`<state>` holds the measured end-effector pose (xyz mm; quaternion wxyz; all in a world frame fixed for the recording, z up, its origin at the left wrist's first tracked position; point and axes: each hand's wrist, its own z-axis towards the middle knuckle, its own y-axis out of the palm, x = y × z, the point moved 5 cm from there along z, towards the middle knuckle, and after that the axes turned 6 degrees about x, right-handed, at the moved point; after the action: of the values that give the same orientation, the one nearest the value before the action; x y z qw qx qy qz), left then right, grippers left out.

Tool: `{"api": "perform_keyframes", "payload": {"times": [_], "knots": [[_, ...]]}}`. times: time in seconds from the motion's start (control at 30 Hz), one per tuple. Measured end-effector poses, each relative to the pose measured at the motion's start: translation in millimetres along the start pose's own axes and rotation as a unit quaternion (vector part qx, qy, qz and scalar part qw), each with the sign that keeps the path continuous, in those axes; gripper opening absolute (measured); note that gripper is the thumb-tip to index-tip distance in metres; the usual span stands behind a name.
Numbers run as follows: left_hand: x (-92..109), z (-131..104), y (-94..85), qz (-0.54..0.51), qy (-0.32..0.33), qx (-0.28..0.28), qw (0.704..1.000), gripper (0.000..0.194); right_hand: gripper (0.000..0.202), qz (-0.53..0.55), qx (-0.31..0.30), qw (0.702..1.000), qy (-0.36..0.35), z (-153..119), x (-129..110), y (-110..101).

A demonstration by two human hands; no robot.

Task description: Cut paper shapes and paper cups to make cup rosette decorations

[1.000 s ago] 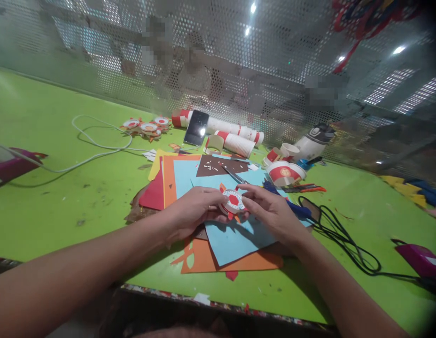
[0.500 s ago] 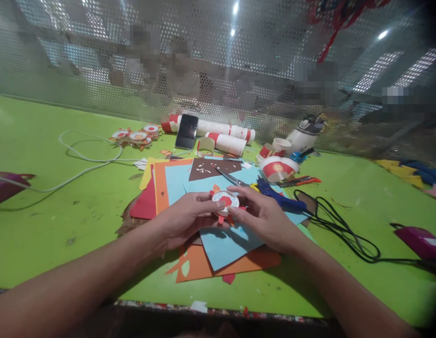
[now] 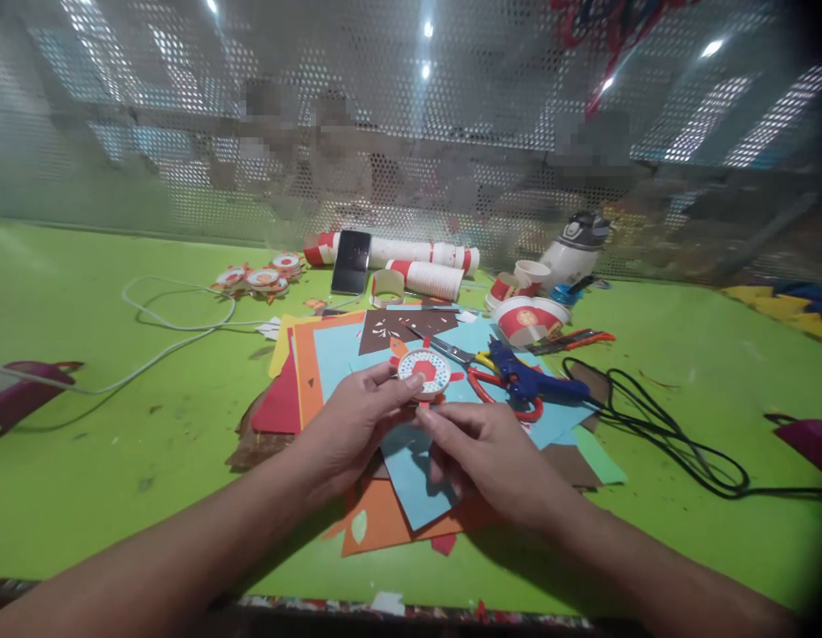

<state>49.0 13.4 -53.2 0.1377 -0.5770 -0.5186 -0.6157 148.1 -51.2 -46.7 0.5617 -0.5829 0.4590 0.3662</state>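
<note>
A small paper turtle (image 3: 424, 368) has a round white body with blue dots, a red centre, red legs and an orange head. My left hand (image 3: 364, 412) grips its left side, thumb on top of the disc. At the lower edge, the fingertips of my right hand (image 3: 481, 443) pinch a small part of the turtle, mostly hidden by the thumb and finger. Coloured paper sheets (image 3: 421, 483) lie stacked beneath both hands. Just beyond the right hand are red-handled scissors (image 3: 477, 387) and a blue glue gun (image 3: 544, 383).
Several similar paper turtles (image 3: 261, 279) sit at the back left. A phone (image 3: 351, 262) leans on stacked paper cups (image 3: 411, 254). Cut cups (image 3: 527, 321) and a bottle (image 3: 574, 252) stand back right. A black cable (image 3: 677, 443) coils at right; a white cable (image 3: 178, 330) crosses the left.
My right hand has moved from the turtle's right side down to its lower edge, leaving more of the disc and the scissors uncovered. The left hand keeps hold.
</note>
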Motion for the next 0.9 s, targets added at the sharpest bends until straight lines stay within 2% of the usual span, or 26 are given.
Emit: {"api": "perform_keyframes", "payload": {"times": [0.07,0.17,0.33,0.43,0.7,0.9], "knots": [[-2,-1,1.4,-0.008,0.0,-0.001,1.0,0.021,0.046,0.052,-0.003,0.998,0.023,3,8,1],[-2,-1,2.8,-0.019,0.004,-0.014,1.0,0.019,0.049,0.106,0.009,0.994,0.018,7,14,0],[-4,1,3.8,-0.009,-0.015,-0.021,1.0,0.019,0.047,0.137,0.011,0.99,0.029,8,17,3],[-5,1,3.2,-0.007,-0.019,-0.016,1.0,0.019,0.042,0.136,0.018,0.99,0.033,7,16,4],[-8,3,0.9,-0.027,-0.006,-0.022,0.999,0.021,0.051,0.092,0.037,0.994,0.038,7,15,3],[-9,3,-1.6,-0.025,-0.014,-0.008,1.0,0.025,0.047,0.063,0.042,0.997,0.031,6,13,3]]}}
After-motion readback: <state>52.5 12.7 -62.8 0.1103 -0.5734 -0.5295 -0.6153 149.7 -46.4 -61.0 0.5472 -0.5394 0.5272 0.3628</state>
